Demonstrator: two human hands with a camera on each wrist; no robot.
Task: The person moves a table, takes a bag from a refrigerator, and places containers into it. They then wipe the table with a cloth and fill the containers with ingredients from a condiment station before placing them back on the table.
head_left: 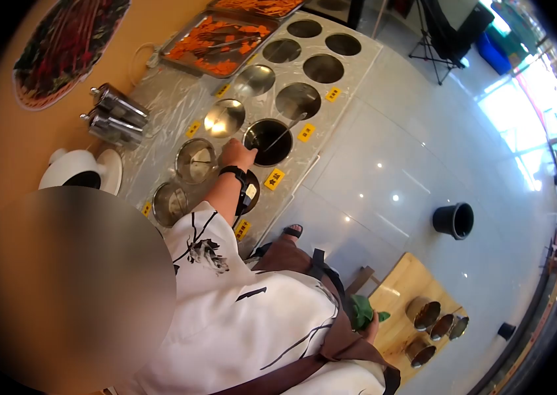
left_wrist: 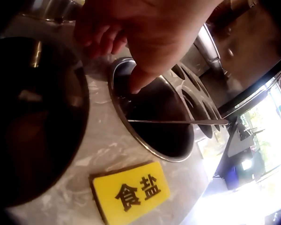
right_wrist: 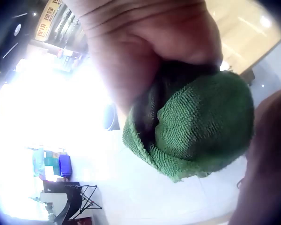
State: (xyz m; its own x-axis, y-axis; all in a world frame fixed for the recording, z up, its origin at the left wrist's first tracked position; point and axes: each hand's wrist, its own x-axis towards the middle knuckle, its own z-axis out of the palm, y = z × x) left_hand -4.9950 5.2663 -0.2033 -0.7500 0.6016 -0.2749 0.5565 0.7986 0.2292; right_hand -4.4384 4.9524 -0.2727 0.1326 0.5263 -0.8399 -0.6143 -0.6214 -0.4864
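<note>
My left hand (head_left: 237,155), with a dark watch on its wrist, is at the rim of a round metal pot (left_wrist: 185,145) set in the counter. In the left wrist view the thumb reaches over the rim into the pot, with curled fingers (left_wrist: 105,41) on the outer side, gripping the edge. A thin metal utensil handle (left_wrist: 178,122) leans across the pot; its lower end is hidden in the dark inside. Low at the person's side, my right hand (right_wrist: 145,42) holds a bunched green cloth (right_wrist: 201,122), seen also in the head view.
Several more round metal pots sit along the plastic-covered counter (head_left: 160,99), beside yellow labels (left_wrist: 131,192). Lidded steel canisters (head_left: 117,118) and a tray of orange pieces (head_left: 186,49) stand on the far side. Behind are a wooden stool (head_left: 397,283) with metal pots and a black bucket (head_left: 446,220).
</note>
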